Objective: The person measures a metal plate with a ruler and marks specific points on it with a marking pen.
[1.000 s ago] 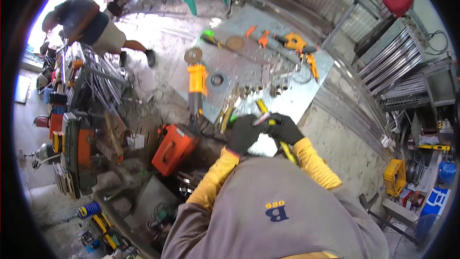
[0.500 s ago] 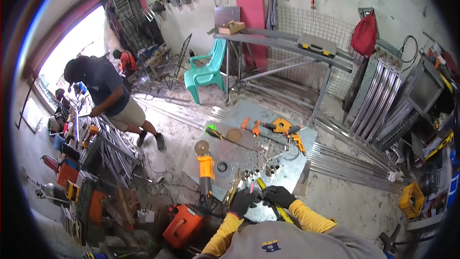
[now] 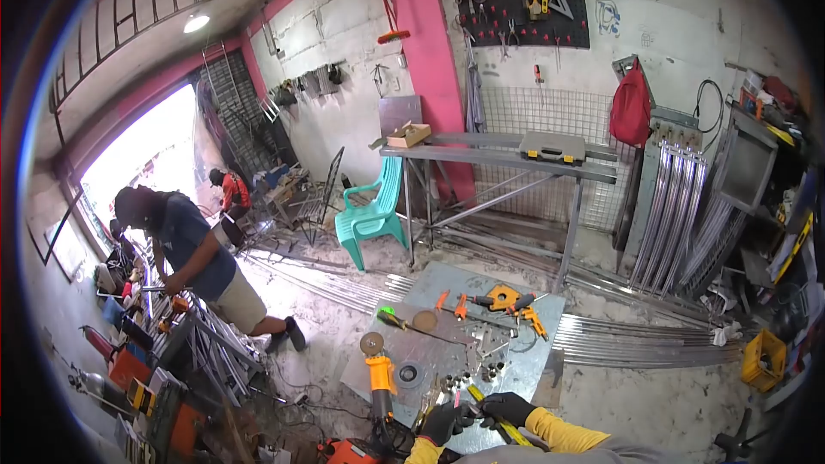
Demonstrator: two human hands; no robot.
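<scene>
Both hands wear dark gloves with yellow sleeves, low in the view at the near edge of the metal-topped table [image 3: 447, 279]. My left hand [image 3: 444, 422] has its fingers curled around a thin pinkish-red item [image 3: 457, 398]. Beside it, my right hand [image 3: 507, 409] is closed by a yellow tape or rule [image 3: 514, 434]; its exact grip is too small to tell. Several sockets [image 3: 490, 371] lie just beyond the hands. An orange angle grinder [image 3: 381, 382] rests to the left, and orange tools [image 3: 503, 297] lie at the far right of the table.
A person [image 3: 193, 249] in a dark shirt bends over metal bars at the left; another person [image 3: 230, 191] in red is farther back. A green chair [image 3: 374, 215], a steel frame [image 3: 507, 155] holding a case [image 3: 553, 148], floor tubes [image 3: 636, 342] and a yellow crate [image 3: 763, 359] surround the table.
The camera view has tilted up, so the scene sits lower and more wall shows. My hands have drawn closer together. The person at the left has shifted their arms.
</scene>
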